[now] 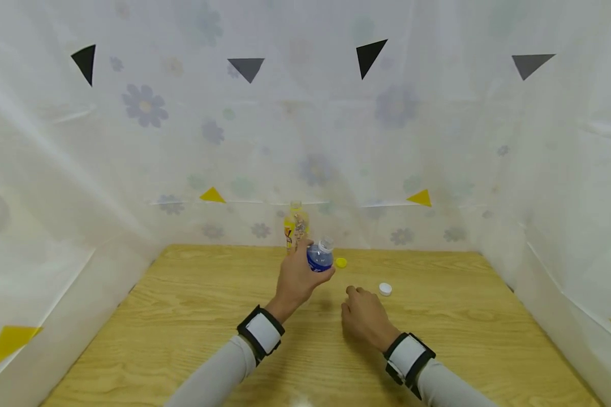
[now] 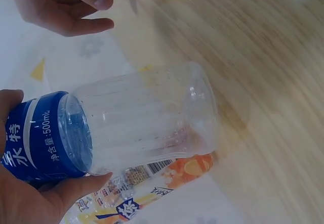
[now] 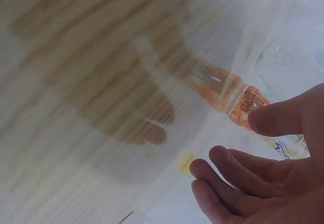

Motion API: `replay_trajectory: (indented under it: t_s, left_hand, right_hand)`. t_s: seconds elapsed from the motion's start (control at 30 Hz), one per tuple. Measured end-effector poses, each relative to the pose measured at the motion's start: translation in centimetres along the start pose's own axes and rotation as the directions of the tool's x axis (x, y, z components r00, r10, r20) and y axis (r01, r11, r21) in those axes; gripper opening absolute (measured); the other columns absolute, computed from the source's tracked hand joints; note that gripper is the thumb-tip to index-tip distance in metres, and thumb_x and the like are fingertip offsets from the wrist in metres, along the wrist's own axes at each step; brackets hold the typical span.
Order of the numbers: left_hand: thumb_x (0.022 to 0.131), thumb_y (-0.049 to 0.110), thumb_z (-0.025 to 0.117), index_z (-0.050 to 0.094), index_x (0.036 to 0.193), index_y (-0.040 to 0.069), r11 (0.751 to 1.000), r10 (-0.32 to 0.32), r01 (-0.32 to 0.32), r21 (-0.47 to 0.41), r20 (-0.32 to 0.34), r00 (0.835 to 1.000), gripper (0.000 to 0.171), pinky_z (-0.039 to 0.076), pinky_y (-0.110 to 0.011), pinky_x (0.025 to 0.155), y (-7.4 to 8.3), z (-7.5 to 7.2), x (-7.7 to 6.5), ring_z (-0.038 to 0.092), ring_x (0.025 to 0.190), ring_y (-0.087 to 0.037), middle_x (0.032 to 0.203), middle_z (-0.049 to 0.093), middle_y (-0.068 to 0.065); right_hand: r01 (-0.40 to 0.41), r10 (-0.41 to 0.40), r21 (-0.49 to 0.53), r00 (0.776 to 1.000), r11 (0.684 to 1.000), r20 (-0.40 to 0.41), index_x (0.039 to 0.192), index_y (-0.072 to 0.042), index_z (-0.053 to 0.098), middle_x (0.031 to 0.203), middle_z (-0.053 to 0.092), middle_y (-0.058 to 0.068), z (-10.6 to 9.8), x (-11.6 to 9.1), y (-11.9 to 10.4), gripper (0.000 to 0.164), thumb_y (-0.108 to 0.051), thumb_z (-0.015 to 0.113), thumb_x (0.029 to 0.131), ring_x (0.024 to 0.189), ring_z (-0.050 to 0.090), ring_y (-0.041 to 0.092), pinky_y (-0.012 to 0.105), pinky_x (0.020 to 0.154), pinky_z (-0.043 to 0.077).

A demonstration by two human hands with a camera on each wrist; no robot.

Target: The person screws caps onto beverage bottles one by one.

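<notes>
My left hand (image 1: 296,280) grips a clear plastic bottle (image 1: 321,257) with a blue label around its middle. The bottle's mouth has no cap on it, and in the left wrist view its see-through lower part (image 2: 147,115) stands clear of the fingers. Behind it is a second clear bottle (image 1: 297,217) with a yellow and orange label, also uncapped and partly hidden by the left hand. My right hand (image 1: 365,316) is low over the table, its fingers loosely bent. In the right wrist view nothing lies between the thumb (image 3: 276,118) and the fingers.
A white cap (image 1: 385,289) lies on the wooden table (image 1: 183,316) just beyond the right hand. Farther back, near the table's rear edge, lies a yellow cap (image 1: 341,263). White flower-patterned sheeting (image 1: 305,130) with triangular stickers encloses the back and sides.
</notes>
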State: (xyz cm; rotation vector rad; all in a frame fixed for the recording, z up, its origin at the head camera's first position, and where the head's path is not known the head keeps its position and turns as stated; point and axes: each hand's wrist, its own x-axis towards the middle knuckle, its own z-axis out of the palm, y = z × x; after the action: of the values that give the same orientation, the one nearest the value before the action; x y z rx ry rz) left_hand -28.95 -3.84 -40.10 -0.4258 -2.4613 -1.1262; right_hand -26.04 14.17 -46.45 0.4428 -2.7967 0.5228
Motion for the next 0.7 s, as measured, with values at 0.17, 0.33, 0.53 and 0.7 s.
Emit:
replay_trajectory:
  t_s: [0.17, 0.33, 0.53, 0.7]
  left_hand:
    - [0.078, 0.036, 0.088, 0.059, 0.133, 0.006, 1.0, -0.015, 0.015, -0.005, -0.002, 1.0, 0.069, 0.059, -0.043, 0.081, 0.07, 0.42, -0.12, 0.071, 0.099, -0.028, 0.114, 0.072, -0.014]
    - [0.078, 0.038, 0.088, 0.059, 0.134, 0.008, 1.0, -0.01, 0.01, -0.022, -0.012, 1.0, 0.07, 0.059, -0.043, 0.081, -0.01, 0.47, -0.14, 0.072, 0.099, -0.028, 0.114, 0.073, -0.014]
    - [0.078, 0.038, 0.088, 0.059, 0.133, 0.008, 0.999, -0.025, 0.025, -0.029, -0.006, 1.0, 0.07, 0.059, -0.042, 0.08, -0.16, 0.47, -0.01, 0.072, 0.099, -0.027, 0.114, 0.073, -0.013]
    - [0.078, 0.035, 0.088, 0.059, 0.133, 0.006, 0.998, -0.033, 0.033, -0.053, 0.006, 0.999, 0.068, 0.059, -0.042, 0.082, -0.3, 0.48, -0.11, 0.072, 0.1, -0.027, 0.115, 0.072, -0.013]
  right_hand:
    - [0.015, -0.014, 0.003, 1.0, 1.0, -0.013, 0.11, 0.01, 0.066, 0.091, 0.069, 0.019, 0.01, 0.17, 0.08, 0.025, -0.006, 0.067, 0.091, 0.066, 0.061, 0.018, 0.036, 0.059, 0.054]
    - [0.023, -0.023, -0.008, 1.0, 1.0, -0.013, 0.111, 0.01, 0.066, 0.09, 0.069, 0.019, -0.03, 0.38, 0.03, 0.025, -0.006, 0.067, 0.091, 0.064, 0.059, 0.017, 0.034, 0.057, 0.052]
    - [0.023, -0.023, -0.01, 1.0, 1.0, -0.008, 0.111, 0.01, 0.066, 0.091, 0.069, 0.019, -0.07, 0.47, -0.1, 0.026, -0.006, 0.067, 0.091, 0.066, 0.062, 0.018, 0.035, 0.058, 0.053]
    - [0.014, -0.014, 0.004, 1.0, 1.0, -0.017, 0.113, 0.011, 0.065, 0.094, 0.07, 0.022, 0.01, 0.68, -0.06, 0.027, -0.006, 0.067, 0.092, 0.07, 0.066, 0.024, 0.038, 0.061, 0.056]
